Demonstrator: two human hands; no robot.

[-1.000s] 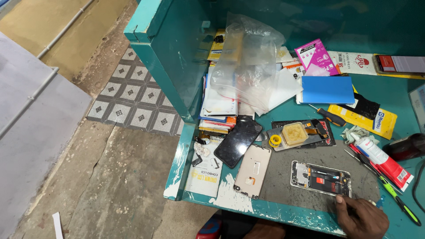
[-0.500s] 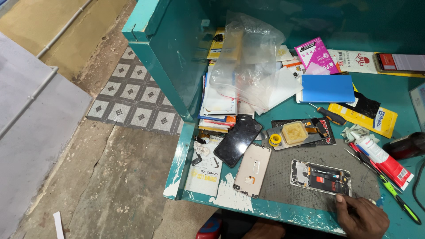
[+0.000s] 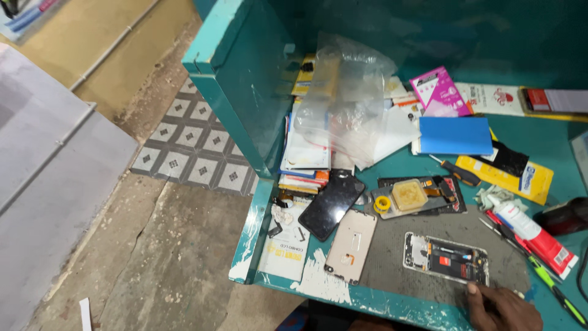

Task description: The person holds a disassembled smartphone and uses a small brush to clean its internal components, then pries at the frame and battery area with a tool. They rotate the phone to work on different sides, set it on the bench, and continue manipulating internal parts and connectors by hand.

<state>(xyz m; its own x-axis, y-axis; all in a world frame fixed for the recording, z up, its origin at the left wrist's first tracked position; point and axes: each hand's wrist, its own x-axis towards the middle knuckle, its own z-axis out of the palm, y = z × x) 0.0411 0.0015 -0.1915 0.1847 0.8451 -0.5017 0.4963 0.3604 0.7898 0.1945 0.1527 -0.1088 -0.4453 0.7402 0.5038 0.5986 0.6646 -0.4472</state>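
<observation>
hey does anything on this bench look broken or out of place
Yes. The opened phone on the grey mat has its back off and its insides bared, with one hand at its corner. A black screen panel leans askew on the paper stack. The bench edge has chipped paint.

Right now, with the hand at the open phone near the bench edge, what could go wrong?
1. The opened phone lies with its inner parts bare, and the hand touches its lower corner; a slip might harm them.
2. The beige back cover and the black screen panel lie near the bench's front edge; a nudge could push them to the floor.
3. Loose screwdrivers lie close by and could roll onto the phone.
</observation>
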